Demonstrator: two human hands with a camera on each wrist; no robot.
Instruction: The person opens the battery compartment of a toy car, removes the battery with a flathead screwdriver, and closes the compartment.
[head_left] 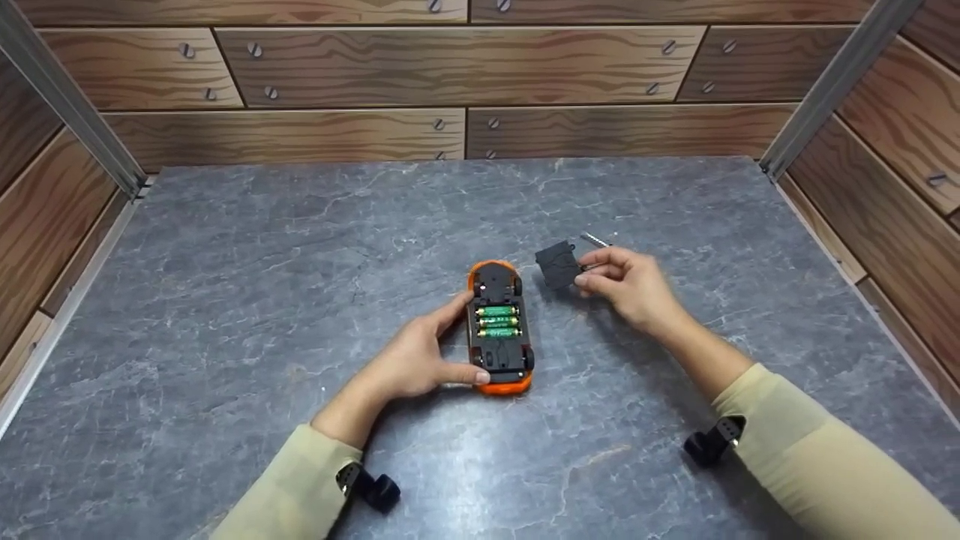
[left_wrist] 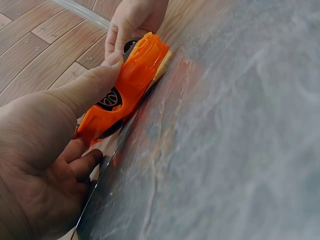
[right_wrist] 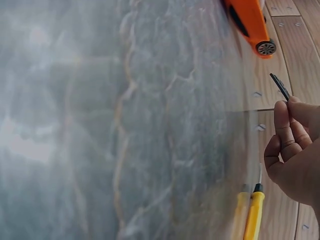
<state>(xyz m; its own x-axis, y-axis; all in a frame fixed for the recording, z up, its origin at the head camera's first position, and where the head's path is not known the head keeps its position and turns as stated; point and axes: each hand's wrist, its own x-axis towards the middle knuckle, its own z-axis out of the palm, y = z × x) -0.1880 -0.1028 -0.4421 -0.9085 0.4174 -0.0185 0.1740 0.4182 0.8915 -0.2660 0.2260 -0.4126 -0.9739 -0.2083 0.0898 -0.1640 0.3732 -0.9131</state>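
An orange toy car [head_left: 504, 388] lies upside down on the grey marbled table, its black underside facing up. Three green batteries [head_left: 498, 322] sit side by side in its uncovered compartment. My left hand [head_left: 417, 352] holds the car from the left, thumb at the near end and fingers along the far side; the left wrist view shows the car's orange body [left_wrist: 145, 62] against the thumb. Right of the car, my right hand [head_left: 630, 289] pinches a black battery cover [head_left: 558, 265] by its edge, above the table. Edge-on, the cover [right_wrist: 280, 86] looks thin in the right wrist view.
A screwdriver with a yellow handle [right_wrist: 254, 215] lies by the right hand; in the head view its metal shaft [head_left: 596, 240] shows just beyond the fingers. Wood-patterned panels [head_left: 450, 67] wall the table [head_left: 262, 262] at the back and sides.
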